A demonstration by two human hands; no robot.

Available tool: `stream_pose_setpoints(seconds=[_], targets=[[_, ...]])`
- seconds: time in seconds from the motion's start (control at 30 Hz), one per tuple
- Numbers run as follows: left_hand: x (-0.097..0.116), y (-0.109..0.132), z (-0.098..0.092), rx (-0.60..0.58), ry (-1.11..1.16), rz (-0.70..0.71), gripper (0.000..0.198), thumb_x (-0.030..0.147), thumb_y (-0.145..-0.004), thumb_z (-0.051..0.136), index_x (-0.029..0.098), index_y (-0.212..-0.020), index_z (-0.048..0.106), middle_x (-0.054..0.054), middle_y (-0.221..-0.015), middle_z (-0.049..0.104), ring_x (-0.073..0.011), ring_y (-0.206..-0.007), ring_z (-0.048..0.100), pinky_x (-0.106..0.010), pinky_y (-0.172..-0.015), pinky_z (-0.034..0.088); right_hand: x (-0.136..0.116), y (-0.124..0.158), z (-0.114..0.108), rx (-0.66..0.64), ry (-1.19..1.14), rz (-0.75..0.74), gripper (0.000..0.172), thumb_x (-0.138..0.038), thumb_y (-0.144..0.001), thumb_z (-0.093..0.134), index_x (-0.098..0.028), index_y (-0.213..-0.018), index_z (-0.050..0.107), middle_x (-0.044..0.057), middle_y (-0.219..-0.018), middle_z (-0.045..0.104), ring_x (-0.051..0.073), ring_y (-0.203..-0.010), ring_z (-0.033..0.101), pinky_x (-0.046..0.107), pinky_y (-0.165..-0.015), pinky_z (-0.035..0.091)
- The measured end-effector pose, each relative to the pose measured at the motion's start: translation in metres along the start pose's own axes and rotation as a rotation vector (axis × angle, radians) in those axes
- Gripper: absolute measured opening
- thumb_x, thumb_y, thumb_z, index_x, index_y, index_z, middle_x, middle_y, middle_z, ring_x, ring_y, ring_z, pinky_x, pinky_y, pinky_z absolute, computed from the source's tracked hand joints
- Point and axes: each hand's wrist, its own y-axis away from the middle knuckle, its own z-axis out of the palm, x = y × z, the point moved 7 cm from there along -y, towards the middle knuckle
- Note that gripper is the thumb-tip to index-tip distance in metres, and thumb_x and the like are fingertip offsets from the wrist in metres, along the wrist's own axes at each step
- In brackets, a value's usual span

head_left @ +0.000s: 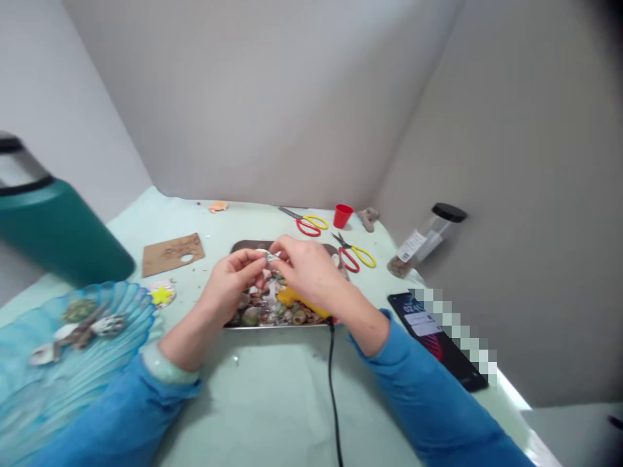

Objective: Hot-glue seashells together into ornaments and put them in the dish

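Observation:
My left hand point(237, 279) and my right hand point(311, 269) meet above a metal tray point(277, 327). Fingers and thumbs of both pinch a small pale speckled piece point(271, 257), mostly covered, its kind not plain. Below them the tray holds many small shells point(298, 316) and stone-like bits. A yellow glue gun point(288, 297) lies on the shells, partly under my right hand and wrist, with a black cord point(331, 383) running from it toward me.
To the left are a green bottle point(63, 227), a blue shell-shaped dish point(29, 395) and a brown board point(168, 255). Beyond the tray lie two scissors point(318, 222) and a red cup point(342, 216). On the right are a clear jar point(428, 240) and a phone point(438, 344).

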Motion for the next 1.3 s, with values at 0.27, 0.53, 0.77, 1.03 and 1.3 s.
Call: stream_pose_setpoints(seconds=[0.27,0.53,0.77,1.03,1.3], targets=[[0.002,0.000,-0.001,0.001,0.033,0.010,0.025,0.031,-0.069,0.073,0.015,-0.082,0.060,0.005,-0.054,0.056,-0.0075,-0.045,0.050,-0.021,-0.050,0.042,0.009,-0.004,0.005,-0.033,-0.178,0.008,0.017,-0.019,-0.083,0.056,-0.018,-0.098,0.063,0.000,-0.075,0.071,0.013,-0.064,0.061,0.022,-0.060,0.040],[0.005,0.002,0.001,-0.014,0.020,0.050,0.022,0.030,-0.070,0.072,0.016,-0.082,0.060,0.005,-0.058,0.056,-0.0078,-0.047,0.050,-0.022,-0.052,0.043,0.009,-0.003,0.005,-0.037,-0.174,0.037,0.018,-0.020,-0.082,0.056,-0.019,-0.097,0.065,0.001,-0.076,0.070,0.015,-0.067,0.060,0.025,-0.061,0.038],[0.010,0.003,0.001,0.023,-0.009,0.068,0.023,0.032,-0.067,0.074,0.016,-0.079,0.062,0.003,-0.059,0.058,-0.0090,-0.047,0.050,-0.023,-0.050,0.042,0.006,-0.004,0.007,-0.059,-0.228,0.016,0.017,-0.018,-0.083,0.053,-0.020,-0.097,0.062,-0.002,-0.072,0.066,0.012,-0.059,0.056,0.024,-0.057,0.036],[0.008,0.002,0.001,0.009,-0.004,0.025,0.032,0.036,-0.070,0.073,0.015,-0.094,0.064,0.004,-0.057,0.057,-0.0100,-0.048,0.051,-0.024,-0.053,0.044,0.008,-0.005,0.009,-0.022,-0.294,0.047,0.015,-0.017,-0.086,0.049,-0.021,-0.099,0.054,-0.002,-0.075,0.066,0.013,-0.064,0.058,0.024,-0.060,0.038],[0.007,0.001,0.001,0.010,0.066,-0.028,0.029,0.037,-0.070,0.073,0.016,-0.087,0.062,0.003,-0.061,0.059,-0.0093,-0.050,0.053,-0.024,-0.053,0.046,0.008,-0.009,0.013,-0.049,-0.344,0.061,0.010,-0.021,-0.086,0.053,-0.022,-0.095,0.055,-0.002,-0.073,0.065,0.014,-0.067,0.060,0.025,-0.062,0.040]])
